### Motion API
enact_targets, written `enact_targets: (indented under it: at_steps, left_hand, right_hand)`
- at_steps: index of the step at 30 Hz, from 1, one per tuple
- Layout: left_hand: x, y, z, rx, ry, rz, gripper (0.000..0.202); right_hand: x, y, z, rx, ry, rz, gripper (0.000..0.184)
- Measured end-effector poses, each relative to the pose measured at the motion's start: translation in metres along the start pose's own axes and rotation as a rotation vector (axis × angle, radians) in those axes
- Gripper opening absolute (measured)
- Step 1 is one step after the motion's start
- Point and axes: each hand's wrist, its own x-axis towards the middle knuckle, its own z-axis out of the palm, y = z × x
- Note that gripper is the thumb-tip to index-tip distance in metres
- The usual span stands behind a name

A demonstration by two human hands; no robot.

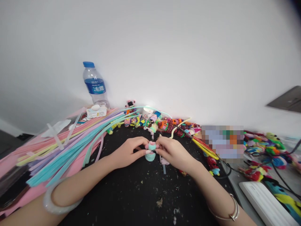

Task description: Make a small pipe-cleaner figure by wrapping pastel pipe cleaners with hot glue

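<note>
Between my hands stands a small fuzzy figure (150, 156), mint green with pink parts at its top and sides, seemingly wound from pipe cleaners. My left hand (129, 151) pinches its left side with thumb and fingertips. From the right, my right hand (176, 153) pinches the other side, its fingertips partly hidden. Just under the right hand lies a pale glue gun-like piece (164, 160) with a translucent stick end, mostly covered by the hand. The figure is upright, low over the black work surface (131, 194).
Bundles of pastel pipe cleaners (54, 160) lie at left. A water bottle (94, 84) stands by the wall. Many small colourful fuzzy figures (164, 125) line the back. At right are dark cables (229, 171), a white power strip-like block (265, 201) and more figures (268, 144).
</note>
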Motion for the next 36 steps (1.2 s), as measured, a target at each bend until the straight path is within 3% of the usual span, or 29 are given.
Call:
enact_targets:
  at_steps: [5,23,30,33,36]
  left_hand:
    - [0.004,-0.003,-0.003,0.117,0.041,0.077,0.014]
    - [0.008,-0.004,0.003,0.018,0.029,0.12,0.021]
    - [0.007,-0.003,0.003,0.043,0.059,0.054,0.021]
    - [0.006,-0.003,0.003,0.032,0.067,0.009,0.012]
    - [0.004,-0.004,0.004,0.044,0.043,-0.073,0.021]
  right_hand:
    - [0.0,0.001,0.004,0.023,0.033,-0.046,0.014]
    - [0.003,0.01,0.009,0.289,0.06,-0.117,0.025]
    - [0.004,0.009,0.01,0.302,0.067,-0.005,0.018]
    - [0.004,0.006,0.005,0.29,0.045,0.075,0.009]
    - [0.004,0.004,0.0,0.3,0.009,0.117,0.006]
